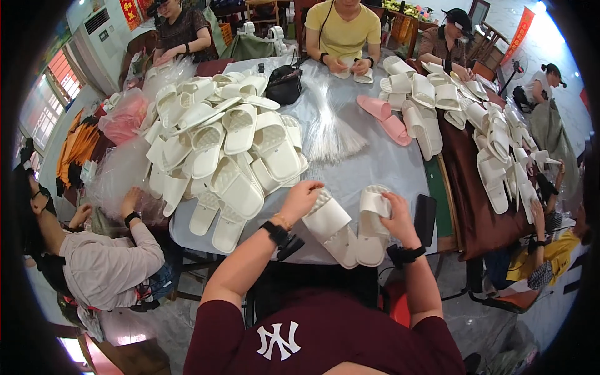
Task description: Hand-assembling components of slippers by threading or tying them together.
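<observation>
Two cream slide slippers are held over the near edge of the table, their heel ends together and toes apart. My left hand [301, 201] is closed on the toe side of the left slipper [330, 220]. On the outer side of the right slipper [373, 240], my right hand [400, 219] grips it by the strap. Ahead and left lies a large heap of similar cream slippers [240, 190]. Farther off, a spread bundle of clear thin strands [328, 128] lies on the pale tabletop [400, 172].
A dark phone [426, 220] lies right of my right hand. Pink slippers [384, 119] and more cream slippers [494, 156] lie beyond it. A black bag [284, 84] sits behind the heap. Co-workers surround the table; one in yellow [344, 31] handles slippers opposite. Clear plastic bags [122, 178] lie left.
</observation>
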A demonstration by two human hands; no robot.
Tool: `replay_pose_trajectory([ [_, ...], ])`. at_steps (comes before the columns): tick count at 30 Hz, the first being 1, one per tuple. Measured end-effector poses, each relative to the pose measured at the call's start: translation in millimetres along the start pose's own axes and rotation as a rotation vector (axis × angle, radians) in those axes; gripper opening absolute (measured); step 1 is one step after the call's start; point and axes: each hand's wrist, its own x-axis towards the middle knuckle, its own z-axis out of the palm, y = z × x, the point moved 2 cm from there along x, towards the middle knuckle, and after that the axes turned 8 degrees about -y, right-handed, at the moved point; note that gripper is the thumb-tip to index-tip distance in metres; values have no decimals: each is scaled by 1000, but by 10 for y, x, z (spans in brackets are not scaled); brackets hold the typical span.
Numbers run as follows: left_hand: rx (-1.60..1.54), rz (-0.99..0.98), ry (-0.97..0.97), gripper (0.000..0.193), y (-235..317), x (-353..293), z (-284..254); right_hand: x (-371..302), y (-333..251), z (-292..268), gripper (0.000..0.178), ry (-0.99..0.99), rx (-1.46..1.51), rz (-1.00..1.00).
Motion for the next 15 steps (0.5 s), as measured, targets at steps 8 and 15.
replay_pose_trajectory([
  [8, 529, 185, 249, 21, 147, 236, 50, -103, -14, 209, 67, 32, 48, 12],
  [15, 885, -145, 164, 26, -26, -34, -2, -271, -174, 79, 46, 106, 65, 197],
])
